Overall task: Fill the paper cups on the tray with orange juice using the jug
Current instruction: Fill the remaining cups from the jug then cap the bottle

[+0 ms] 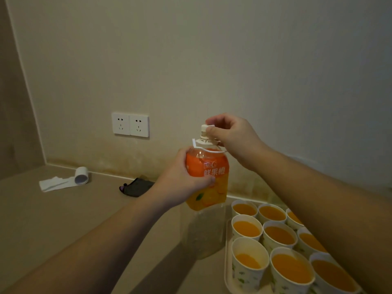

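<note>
Jug (206, 177) upright on worktop (63, 219), just left of tray (228, 272). Left hand (186, 177) wrapped round labelled shoulder, right hand (231, 136) pinching white cap (205, 128) on neck. Lower body looks clear, nearly drained: judge it light, thin-walled, likely to dent under squeeze, label slick. Best hold: waist plus white carry loop (209, 150). Paper cups (280, 236) on tray hold juice, near-left one lowest; soft-walled, easy to tip.

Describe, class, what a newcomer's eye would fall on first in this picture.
The orange juice jug at centre, upright and nearly empty: the left hand grips its label while the right hand's fingers pinch the white cap. Lower right, paper cups of juice crowd a tray.
</note>
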The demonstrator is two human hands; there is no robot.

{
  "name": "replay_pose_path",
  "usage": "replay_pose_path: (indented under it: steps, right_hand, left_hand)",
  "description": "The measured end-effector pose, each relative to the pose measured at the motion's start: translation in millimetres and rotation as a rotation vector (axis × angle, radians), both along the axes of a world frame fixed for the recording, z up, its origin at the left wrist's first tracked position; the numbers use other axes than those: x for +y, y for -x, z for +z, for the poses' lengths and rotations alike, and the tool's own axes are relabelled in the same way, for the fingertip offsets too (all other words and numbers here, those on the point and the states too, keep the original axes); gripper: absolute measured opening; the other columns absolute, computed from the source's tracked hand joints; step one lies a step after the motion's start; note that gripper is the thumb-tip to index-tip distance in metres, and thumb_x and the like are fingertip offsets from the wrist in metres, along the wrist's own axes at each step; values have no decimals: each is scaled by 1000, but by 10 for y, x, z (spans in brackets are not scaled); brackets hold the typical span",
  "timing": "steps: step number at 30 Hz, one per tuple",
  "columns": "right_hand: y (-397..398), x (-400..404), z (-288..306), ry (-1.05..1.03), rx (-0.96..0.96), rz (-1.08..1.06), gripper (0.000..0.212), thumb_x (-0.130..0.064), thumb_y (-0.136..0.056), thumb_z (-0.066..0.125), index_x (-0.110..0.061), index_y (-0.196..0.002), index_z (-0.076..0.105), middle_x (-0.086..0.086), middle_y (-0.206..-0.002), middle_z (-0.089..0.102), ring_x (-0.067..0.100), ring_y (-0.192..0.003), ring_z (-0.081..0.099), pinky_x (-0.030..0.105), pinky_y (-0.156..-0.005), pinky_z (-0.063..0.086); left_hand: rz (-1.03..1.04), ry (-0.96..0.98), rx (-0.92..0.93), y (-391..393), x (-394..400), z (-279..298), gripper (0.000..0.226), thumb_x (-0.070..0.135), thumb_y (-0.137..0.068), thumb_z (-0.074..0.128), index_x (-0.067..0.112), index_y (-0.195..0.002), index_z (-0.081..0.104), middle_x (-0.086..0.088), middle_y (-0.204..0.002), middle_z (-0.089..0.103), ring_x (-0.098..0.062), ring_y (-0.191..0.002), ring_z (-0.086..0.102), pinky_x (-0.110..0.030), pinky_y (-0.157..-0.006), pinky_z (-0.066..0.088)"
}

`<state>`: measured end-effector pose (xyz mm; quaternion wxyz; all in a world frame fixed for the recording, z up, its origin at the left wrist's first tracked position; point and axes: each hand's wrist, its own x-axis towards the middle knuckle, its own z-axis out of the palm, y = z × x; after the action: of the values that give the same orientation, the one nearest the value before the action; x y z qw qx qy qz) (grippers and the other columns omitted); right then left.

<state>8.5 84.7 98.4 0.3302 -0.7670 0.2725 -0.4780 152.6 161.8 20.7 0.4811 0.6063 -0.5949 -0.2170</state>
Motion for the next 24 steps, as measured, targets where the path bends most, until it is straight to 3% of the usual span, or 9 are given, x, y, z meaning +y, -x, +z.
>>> replay_pose_path:
  steps: [5, 7, 10, 12, 15, 18, 22, 24]
  right_hand:
    - [-25, 18, -13, 20, 40, -13, 13, -26, -88, 74, -22, -100, 69, 0, -95, 69, 8, -80, 68, 21, -71, 58]
    - [-43, 18, 8, -1, 16, -3, 5, -21, -92, 67, -19, -97, 69, 1, -93, 69, 9, -80, 66, 25, -72, 55]
    - [-53, 5, 28, 11, 35, -32, 12, -15, -94, 58, -20, -96, 70, -1, -93, 68, 10, -83, 63, 27, -75, 51]
    - [-64, -6, 8, 35, 55, -49, 6, -24, -92, 65, -24, -96, 69, -2, -94, 69, 11, -85, 67, 30, -78, 55]
    - [-72, -8, -4, 37, 70, -65, 14, -37, -88, 72, -26, -95, 66, 0, -95, 69, 16, -87, 69, 36, -79, 57]
    - [-55, 4, 17, 27, 55, -61, 11, -30, -93, 64, -20, -96, 68, 0, -95, 69, 15, -89, 66, 37, -84, 57]
    - [-39, 23, 53, 55, 111, -79, 18, -38, -89, 69, -21, -93, 65, -2, -93, 68, 14, -87, 66, 33, -76, 56]
    - [-27, 19, 81, 39, 117, -53, 13, -32, -92, 66, -19, -93, 66, 0, -96, 68, 15, -90, 65, 31, -74, 52]
  left_hand:
    - [-3, 17, 19, -13, 14, -15, 94, 40, -75, 88, 41, -148, 29, 9, -136, 50, -19, -119, 56, -45, -98, 56]
    - [-3, 23, 33, -13, 11, -16, 95, 40, -74, 89, 41, -148, 29, 7, -137, 51, -22, -119, 57, -48, -98, 56]
    - [0, 17, 33, -13, 3, -15, 96, 41, -73, 89, 42, -148, 29, 7, -138, 50, -23, -121, 56, -50, -99, 55]
    - [-3, 19, 30, -13, -5, -16, 96, 41, -73, 89, 41, -148, 28, 7, -137, 50, -23, -120, 57, -50, -99, 56]
    - [-1, 18, 23, -7, -1, -16, 97, 41, -74, 89, 41, -149, 27, 7, -137, 50, -22, -120, 56, -50, -99, 56]
    - [3, 16, 23, -6, -2, -21, 98, 42, -74, 89, 41, -149, 26, 7, -139, 49, -23, -122, 56, -50, -99, 55]
    - [-2, 21, 26, -12, -9, -29, 98, 41, -73, 89, 42, -148, 26, 7, -138, 49, -22, -121, 56, -50, -99, 56]
    - [-6, 18, 24, -14, -16, -30, 97, 41, -74, 89, 44, -147, 26, 8, -138, 48, -21, -121, 55, -49, -99, 55]
